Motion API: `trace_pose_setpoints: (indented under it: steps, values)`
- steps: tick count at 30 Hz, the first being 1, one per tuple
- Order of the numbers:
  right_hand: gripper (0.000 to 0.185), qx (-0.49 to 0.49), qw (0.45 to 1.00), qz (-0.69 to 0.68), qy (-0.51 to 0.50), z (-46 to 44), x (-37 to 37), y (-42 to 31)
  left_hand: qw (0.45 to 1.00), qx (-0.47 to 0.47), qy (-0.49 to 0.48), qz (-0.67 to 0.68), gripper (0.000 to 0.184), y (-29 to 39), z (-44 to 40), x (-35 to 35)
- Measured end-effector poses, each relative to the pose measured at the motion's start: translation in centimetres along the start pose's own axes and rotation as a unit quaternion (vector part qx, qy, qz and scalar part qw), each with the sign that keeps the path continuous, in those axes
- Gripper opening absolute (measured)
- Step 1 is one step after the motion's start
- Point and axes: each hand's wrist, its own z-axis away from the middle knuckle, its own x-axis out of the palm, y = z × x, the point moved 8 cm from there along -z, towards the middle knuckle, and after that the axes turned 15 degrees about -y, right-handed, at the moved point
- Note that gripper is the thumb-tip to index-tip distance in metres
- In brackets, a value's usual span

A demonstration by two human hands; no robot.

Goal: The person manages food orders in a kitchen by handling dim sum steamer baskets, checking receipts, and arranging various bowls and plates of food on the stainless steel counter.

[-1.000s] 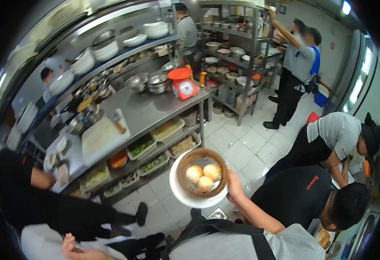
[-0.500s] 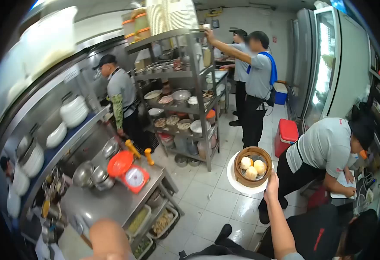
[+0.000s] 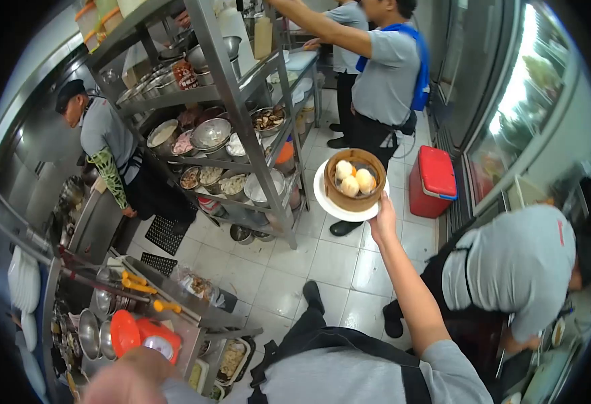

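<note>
My right hand [image 3: 383, 219], arm stretched out ahead, grips the right edge of a white plate [image 3: 323, 199]. On that plate stands a round bamboo steamer basket [image 3: 355, 201], uncovered, with three pale round buns [image 3: 351, 184] inside. The plate is held above the tiled floor. At the bottom left my left hand [image 3: 117, 385] is a blurred shape whose fingers cannot be made out. It is nearest to a kitchen scale [image 3: 161, 346] with an orange-red body and to a red bowl [image 3: 126, 331] on the steel counter.
A steel shelf rack [image 3: 245, 135] holding bowls of food stands ahead to the left. A red cooler box [image 3: 433, 182] sits on the floor at right. One co-worker [image 3: 110, 135] stands left, two stand ahead, and another [image 3: 511, 269] bends over the right-hand counter.
My view has moved forward and tilted down, bringing the rack and cooler closer. The plate and steamer remain in my right hand. My left hand has shifted toward the lower left.
</note>
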Motion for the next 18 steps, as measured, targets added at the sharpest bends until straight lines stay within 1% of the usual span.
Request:
trace_pose_setpoints:
  steps: [1, 2, 3, 4, 5, 6, 7, 8, 9, 10, 11, 14, 15, 16, 17, 18]
  values:
    - [0.036, 0.000, 1.000, -0.013, 0.007, -3.6, -0.3, 1.1, 0.989, -0.146, -0.038, -0.010, 0.031, -1.8, 3.6, 5.1]
    - [0.037, -0.013, 1.000, -0.019, -0.019, -7.6, -0.2, 2.0, 0.953, -0.286, -0.092, -0.030, 0.035, -3.5, 7.7, 10.3]
    - [0.037, -0.007, 0.999, -0.018, -0.029, -10.5, 0.7, 2.4, 0.894, -0.390, -0.140, 0.169, 0.036, -5.7, 15.6, 14.3]
    - [0.037, -0.009, 0.999, -0.017, -0.042, -13.9, 1.8, 2.2, 0.789, -0.550, -0.076, 0.264, 0.022, -6.3, 21.9, 19.9]
    - [0.038, 0.001, 1.000, -0.018, -0.021, -17.2, 1.8, 3.0, 0.698, -0.660, -0.141, 0.239, 0.018, -5.5, 27.5, 24.6]
    - [0.037, 0.008, 1.000, -0.018, -0.015, -20.4, 1.9, 3.7, 0.573, -0.772, -0.151, 0.230, 0.019, -3.4, 33.4, 28.1]
    - [0.037, -0.004, 0.999, -0.019, -0.031, -23.1, 2.3, 4.0, 0.516, -0.798, -0.130, 0.282, 0.019, -1.2, 37.2, 31.7]
    - [0.037, -0.016, 0.998, -0.027, -0.050, -25.7, 3.3, 4.6, 0.480, -0.805, -0.137, 0.321, 0.018, 0.4, 38.6, 35.4]
    - [0.036, 0.008, 0.998, -0.029, -0.047, -28.0, 3.7, 5.4, 0.446, -0.809, -0.141, 0.357, 0.017, 1.5, 39.0, 38.5]
    - [0.036, 0.031, 0.998, -0.031, -0.045, -30.1, 4.0, 6.2, 0.437, -0.784, -0.205, 0.391, 0.017, 2.1, 38.4, 41.2]
    - [0.034, 0.032, 0.998, -0.045, -0.036, -31.7, 4.6, 6.6, 0.424, -0.753, -0.267, 0.426, 0.018, 2.7, 38.0, 43.7]
    - [0.036, 0.070, 0.997, -0.042, 0.000, -35.4, 5.3, 8.0, 0.441, -0.697, -0.300, 0.479, 0.021, 3.6, 38.2, 48.4]
    - [0.037, 0.061, 0.998, -0.017, 0.003, -36.4, 5.4, 8.1, 0.400, -0.718, -0.305, 0.481, 0.023, 4.8, 39.1, 48.6]
    - [0.039, 0.065, 0.997, -0.039, -0.009, -36.8, 6.2, 8.0, 0.362, -0.734, -0.309, 0.484, 0.024, 5.7, 40.2, 48.9]
    - [0.039, 0.067, 0.997, -0.047, 0.000, -37.6, 6.2, 8.6, 0.331, -0.746, -0.311, 0.487, 0.026, 6.0, 41.2, 49.7]
    - [0.039, 0.064, 0.996, -0.054, 0.008, -38.8, 6.1, 8.9, 0.319, -0.760, -0.304, 0.478, 0.028, 6.5, 42.5, 50.0]
